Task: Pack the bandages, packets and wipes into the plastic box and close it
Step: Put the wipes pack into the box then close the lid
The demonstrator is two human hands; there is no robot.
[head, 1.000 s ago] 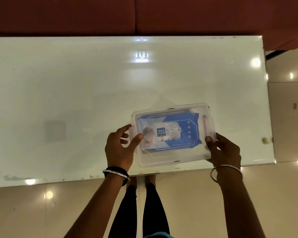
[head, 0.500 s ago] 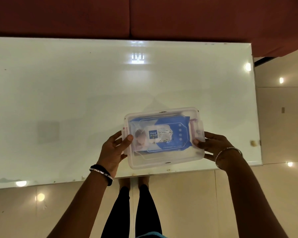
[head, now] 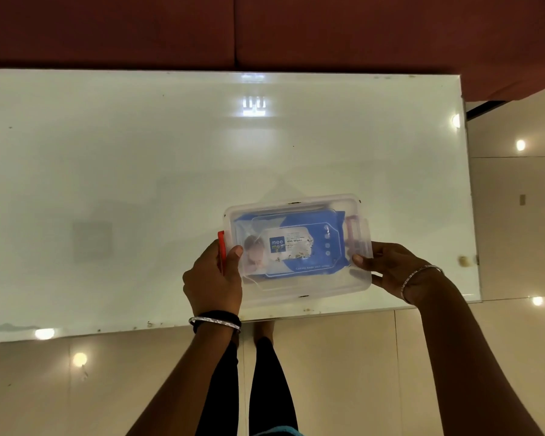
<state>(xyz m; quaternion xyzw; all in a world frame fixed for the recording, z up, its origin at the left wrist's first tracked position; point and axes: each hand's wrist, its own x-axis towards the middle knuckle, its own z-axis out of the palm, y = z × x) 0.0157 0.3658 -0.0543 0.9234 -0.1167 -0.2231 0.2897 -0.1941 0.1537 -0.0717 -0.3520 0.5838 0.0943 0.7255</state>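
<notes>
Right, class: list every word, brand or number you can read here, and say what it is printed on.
"mee": blue logo square on the wipes pack label, seen through the plastic box lid.
"Wet Wipes": white label of the same pack.
Small print above it and the white line along the pack's lower edge: too blurred to read.

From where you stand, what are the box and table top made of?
The box looks like clear, slightly frosted plastic: the blue wipes pack shows through its lid. The table top looks like glossy white glass or lacquer, since lights mirror in it; I cannot tell which.
</notes>
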